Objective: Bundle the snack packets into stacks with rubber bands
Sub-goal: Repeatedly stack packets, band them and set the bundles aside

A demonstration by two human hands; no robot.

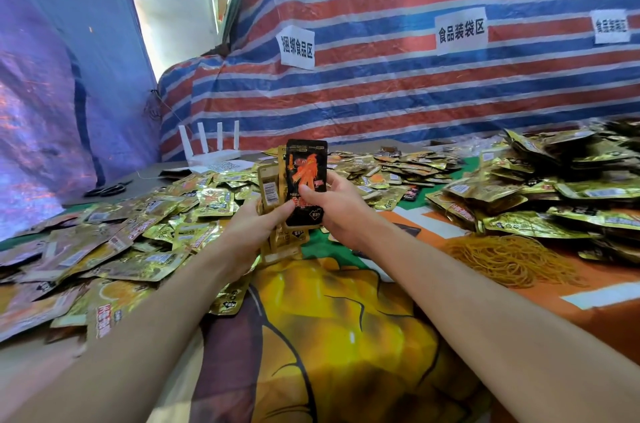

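Left of the left grip, loose gold packets [121, 235] lie scattered flat over the desk [329, 325], touching and overlapping one another. The left grip [251, 232] is curled round a small stack of gold packets [270, 194], held on end with the long axis upright and the barcode side facing the camera. Just right of that stack and overlapping its edge stands a black packet [306, 176], also upright. The right grip [341, 211] pinches it, thumb on the printed face and fingers behind. The two grips are close together, and the black packet lies between them, so it looks about to be squared onto the stack. The coming move turns on what is right of the right grip: the heap of rubber bands [509, 259] lies on the desk, low and to the right, well apart from the left grip and much nearer the right one. I judge the right grip the one to fetch a band while the left keeps the stack upright. Beyond the bands, further right, a deep pile of packets [554, 190] awaits.
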